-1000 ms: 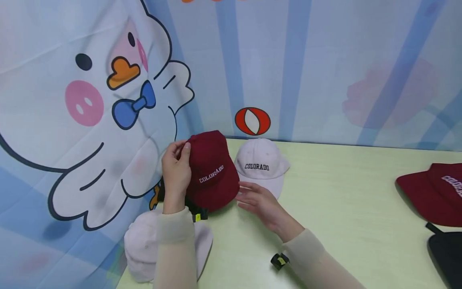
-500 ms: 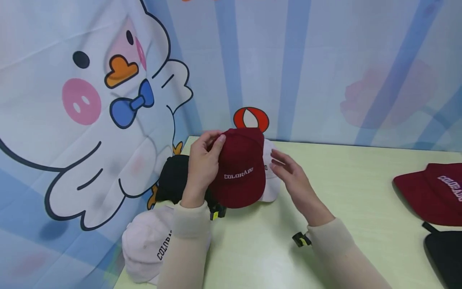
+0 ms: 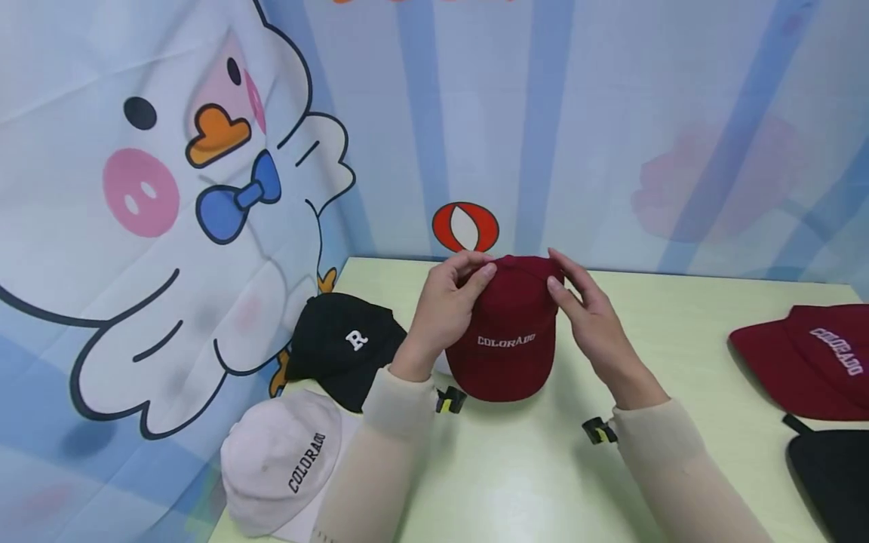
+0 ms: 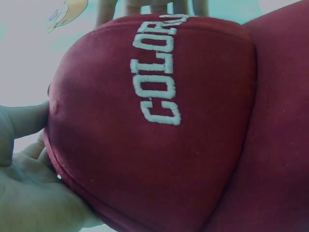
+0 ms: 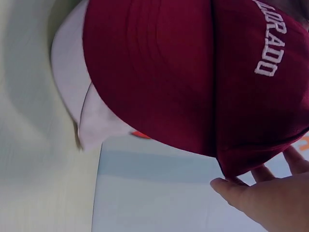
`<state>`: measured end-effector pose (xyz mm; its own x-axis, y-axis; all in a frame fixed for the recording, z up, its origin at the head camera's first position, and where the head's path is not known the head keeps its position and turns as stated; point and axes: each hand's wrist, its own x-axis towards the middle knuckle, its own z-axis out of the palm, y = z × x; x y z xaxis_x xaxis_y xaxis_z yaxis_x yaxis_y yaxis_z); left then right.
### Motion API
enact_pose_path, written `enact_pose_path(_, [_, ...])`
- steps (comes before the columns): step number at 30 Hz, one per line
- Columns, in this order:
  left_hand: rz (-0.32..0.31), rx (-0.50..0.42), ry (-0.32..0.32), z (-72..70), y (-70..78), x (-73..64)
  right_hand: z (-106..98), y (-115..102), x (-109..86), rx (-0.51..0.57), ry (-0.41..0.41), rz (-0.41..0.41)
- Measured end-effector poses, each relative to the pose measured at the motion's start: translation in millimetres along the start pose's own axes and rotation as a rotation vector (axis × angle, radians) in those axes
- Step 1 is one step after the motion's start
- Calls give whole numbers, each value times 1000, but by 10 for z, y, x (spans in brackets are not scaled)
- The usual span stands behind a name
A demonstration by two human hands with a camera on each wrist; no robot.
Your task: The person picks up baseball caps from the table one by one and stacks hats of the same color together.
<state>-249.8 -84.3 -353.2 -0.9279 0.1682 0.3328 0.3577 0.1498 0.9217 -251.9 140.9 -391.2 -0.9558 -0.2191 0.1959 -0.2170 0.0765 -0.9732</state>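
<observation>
A maroon baseball cap (image 3: pixel 505 343) lettered COLORADO is held up by both hands, its visor pointing down. My left hand (image 3: pixel 444 305) pinches its left edge, thumb on the front and fingers behind. At the opposite edge, my right hand (image 3: pixel 597 324) has its thumb on the front and its fingers at the back of the crown. Behind it, mostly hidden, is a white cap (image 5: pixel 72 63) on the table. The lettering fills much of the left wrist view, where the maroon crown (image 4: pixel 145 145) is close to the camera.
Left of the hands lies a black cap (image 3: pixel 333 339) with a white R. Nearer, a white COLORADO cap (image 3: pixel 281 460) is partly behind the left sleeve. At the right are another maroon cap (image 3: pixel 808 362) and a black item (image 3: pixel 835 467). A printed cloth (image 3: pixel 591 136) hangs behind the table.
The left hand has carried the maroon cap rightward, now in front of the white cap at the back. The right hand has moved up and right and taken its right edge. The black cap is uncovered.
</observation>
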Motion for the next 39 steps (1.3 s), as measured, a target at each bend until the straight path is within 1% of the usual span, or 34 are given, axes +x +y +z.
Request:
enact_pose_path(4, [-18, -48, -58, 144, -49, 57, -107, 20, -48, -4, 33, -26])
enact_pose_path(9, [-31, -129, -109, 314, -127, 121, -207, 37, -138, 65, 101, -34])
enact_pose_path(14, [-35, -193, -101, 457, -225, 178, -246, 45, -197, 130, 168, 0])
enact_pose_path(21, [-24, -288, -93, 652, -396, 276, -351, 80, -235, 156, 261, 26])
enact_pose_path(24, [-21, -279, -97, 708, -439, 297, -416, 99, -242, 176, 284, 43])
enact_pose_path(28, [-26, -232, -90, 745, -493, 309, -491, 142, -240, 209, 303, 72])
enact_pose_path(33, [-55, -196, -79, 789, -552, 300, -582, 193, -226, 246, 335, 102])
enact_pose_path(36, [-86, -198, -101, 816, -585, 277, -635, 223, -214, 256, 353, 113])
enact_pose_path(39, [-138, -196, -128, 845, -631, 255, -692, 258, -199, 270, 372, 122])
